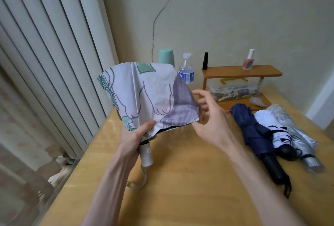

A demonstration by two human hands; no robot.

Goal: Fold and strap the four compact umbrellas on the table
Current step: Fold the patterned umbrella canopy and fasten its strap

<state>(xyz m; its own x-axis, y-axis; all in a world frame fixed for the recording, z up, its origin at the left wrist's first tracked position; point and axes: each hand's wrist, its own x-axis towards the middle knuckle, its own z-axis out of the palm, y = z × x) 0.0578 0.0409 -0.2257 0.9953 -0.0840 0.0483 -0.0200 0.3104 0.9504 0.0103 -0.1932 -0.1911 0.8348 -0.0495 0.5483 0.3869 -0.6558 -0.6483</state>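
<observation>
The printed umbrella point(148, 95) is held up above the left part of the wooden table point(180, 180), its pale canopy with green and purple drawings hanging loose and spread out, not yet folded. The left hand point(139, 135) grips it where the canopy meets the white handle point(146, 153), fingers and thumb wrapped around the gathered cloth; the handle points down toward the table and a pale wrist loop point(137, 184) hangs from its end. The right hand point(209, 117) is at the canopy's lower right edge with its fingers curled toward the cloth, but it is blurred and I cannot tell whether it pinches the edge or only touches it. The other three umbrellas lie side by side on the right part of the table, touching one another, canopies loose and unstrapped: a navy umbrella point(253, 131) with a long black handle, a white umbrella point(271, 124) with a rounded black handle, and a silver umbrella point(296, 135) farthest right. Behind them, against the wall, stands a small wooden shelf point(240, 71) with a pink nail polish bottle point(248, 61) and a thin black bottle point(205, 60) on top and a clear plastic box point(235, 90) underneath. A water bottle point(187, 68) and an upturned green cup point(166, 57) stand behind the raised canopy.
</observation>
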